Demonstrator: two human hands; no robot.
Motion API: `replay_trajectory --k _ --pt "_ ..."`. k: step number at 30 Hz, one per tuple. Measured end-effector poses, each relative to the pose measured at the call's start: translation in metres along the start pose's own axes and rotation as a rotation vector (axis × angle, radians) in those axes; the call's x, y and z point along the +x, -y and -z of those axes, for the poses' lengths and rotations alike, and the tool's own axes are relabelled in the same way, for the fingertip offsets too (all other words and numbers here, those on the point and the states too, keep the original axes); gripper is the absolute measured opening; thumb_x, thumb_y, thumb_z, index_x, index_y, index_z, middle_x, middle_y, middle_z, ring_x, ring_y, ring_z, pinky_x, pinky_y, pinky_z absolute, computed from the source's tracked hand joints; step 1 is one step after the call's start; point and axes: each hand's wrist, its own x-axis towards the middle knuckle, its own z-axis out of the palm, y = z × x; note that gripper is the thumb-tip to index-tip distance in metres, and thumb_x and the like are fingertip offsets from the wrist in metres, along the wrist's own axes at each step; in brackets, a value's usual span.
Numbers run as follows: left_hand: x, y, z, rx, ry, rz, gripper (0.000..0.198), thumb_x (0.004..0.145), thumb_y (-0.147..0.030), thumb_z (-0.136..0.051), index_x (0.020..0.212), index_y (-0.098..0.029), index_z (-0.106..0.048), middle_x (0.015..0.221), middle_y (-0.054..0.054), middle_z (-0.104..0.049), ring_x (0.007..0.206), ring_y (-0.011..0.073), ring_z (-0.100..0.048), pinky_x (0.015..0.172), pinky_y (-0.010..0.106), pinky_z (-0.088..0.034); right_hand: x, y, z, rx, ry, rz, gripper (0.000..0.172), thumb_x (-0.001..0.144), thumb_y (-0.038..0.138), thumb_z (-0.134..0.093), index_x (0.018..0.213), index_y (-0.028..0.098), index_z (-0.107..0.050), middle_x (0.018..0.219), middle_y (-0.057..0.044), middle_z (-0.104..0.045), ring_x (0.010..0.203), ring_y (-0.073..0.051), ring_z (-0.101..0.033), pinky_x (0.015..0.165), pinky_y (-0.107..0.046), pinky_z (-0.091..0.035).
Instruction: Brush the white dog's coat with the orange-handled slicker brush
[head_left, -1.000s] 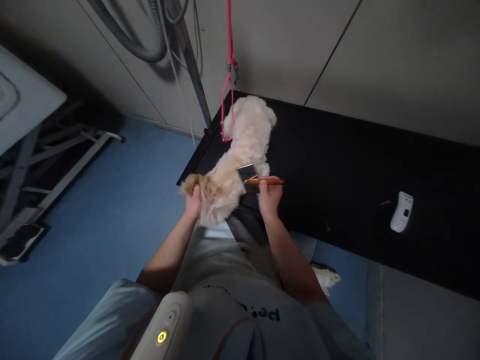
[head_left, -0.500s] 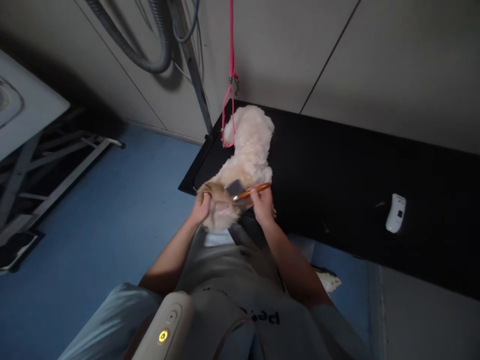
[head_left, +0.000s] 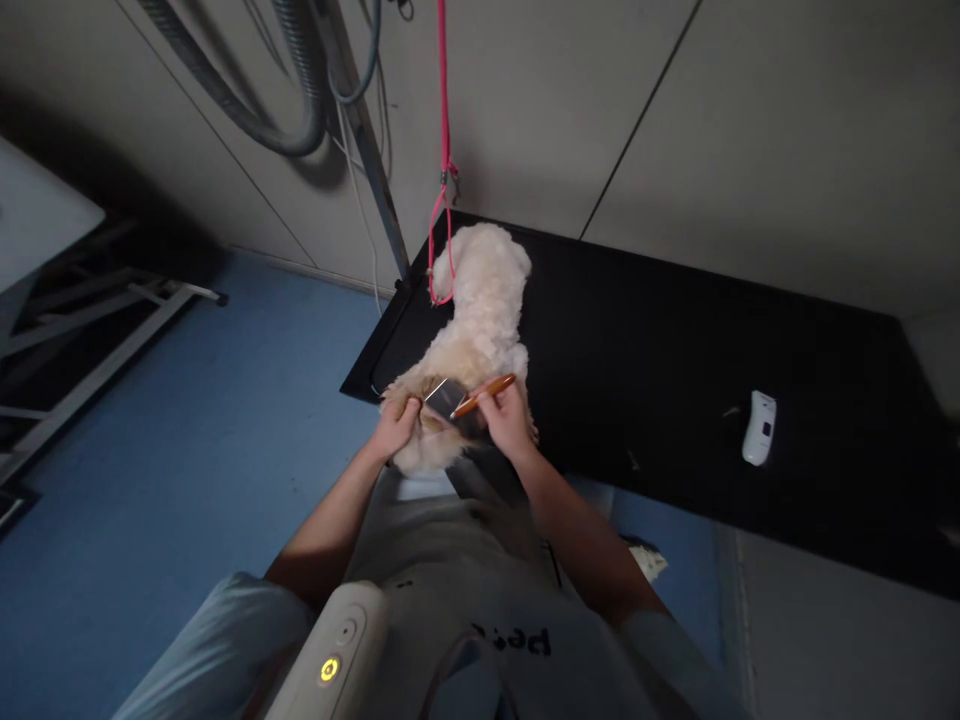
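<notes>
A cream-coloured dog [head_left: 487, 290] lies on the black table [head_left: 675, 350], its head at the near edge. My left hand [head_left: 396, 428] is closed on tan fur at the left side of the dog's head. In my right hand [head_left: 506, 418] is a slicker brush [head_left: 487, 394] with an orange-brown handle, gripped near the right side of the head. The brush's flat rectangular head lies over the fur between my hands. Its bristles cannot be made out.
A pink loop leash [head_left: 443, 120] hangs beside the dog's back. On the table's right part lies a white device [head_left: 760, 428]. Behind stand a metal post [head_left: 367, 140] and a grey hose [head_left: 289, 130]. A white-topped table [head_left: 45, 210] is at left.
The brush head has moved left across the fur toward my left hand, and its handle is tilted more. The whole view has shifted slightly, showing more of the black table's right end.
</notes>
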Motion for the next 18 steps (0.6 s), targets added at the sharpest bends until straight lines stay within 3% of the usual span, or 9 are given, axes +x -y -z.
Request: replay_trajectory --k 3,7,11,15,18 --pt "0.008 -0.008 -0.002 0.081 0.044 -0.031 0.054 0.092 -0.07 -0.05 0.073 -0.021 -0.062 0.079 0.009 -0.07 0.088 0.0262 -0.068 0.096 0.045 -0.057 0.007 0.001 0.004 0.005 -0.173 0.072 0.025 0.085 0.045 -0.065 0.095 0.026 -0.053 0.095 -0.005 -0.071 0.094 -0.023 -0.072 0.091 -0.041 -0.06" --pt "0.026 -0.013 -0.009 0.102 0.081 -0.028 0.05 0.094 -0.063 -0.049 0.067 -0.021 -0.058 0.07 0.006 -0.063 0.071 0.0212 -0.061 0.08 0.037 -0.055 0.01 -0.003 0.007 0.019 -0.014 0.027 0.024 0.084 0.044 -0.066 0.094 0.025 -0.054 0.089 -0.004 -0.071 0.087 -0.023 -0.072 0.085 -0.04 -0.061" --pt "0.041 -0.007 -0.014 0.083 0.045 0.006 0.052 0.09 -0.066 -0.054 0.063 -0.021 -0.054 0.064 0.003 -0.057 0.066 0.0184 -0.057 0.074 0.033 -0.052 0.005 -0.013 0.011 0.004 -0.287 0.117 0.024 0.085 0.044 -0.064 0.096 0.026 -0.053 0.098 -0.006 -0.071 0.098 -0.023 -0.072 0.099 -0.044 -0.058" --pt "0.041 0.0 -0.012 -0.072 0.056 0.102 0.062 0.086 -0.078 -0.055 0.078 -0.018 -0.066 0.076 0.006 -0.068 0.076 0.0216 -0.064 0.075 0.034 -0.054 -0.004 -0.025 0.016 -0.018 -0.065 0.006 0.021 0.086 0.044 -0.065 0.092 0.027 -0.054 0.092 -0.005 -0.073 0.091 -0.024 -0.073 0.092 -0.043 -0.06" --pt "0.038 0.0 -0.01 -0.159 0.009 0.162 0.066 0.081 -0.083 -0.059 0.084 -0.017 -0.068 0.08 0.006 -0.07 0.079 0.0227 -0.066 0.076 0.034 -0.055 -0.008 -0.034 0.021 0.067 -0.333 0.048 0.024 0.084 0.044 -0.067 0.093 0.027 -0.053 0.094 -0.003 -0.073 0.093 -0.023 -0.073 0.098 -0.044 -0.058"
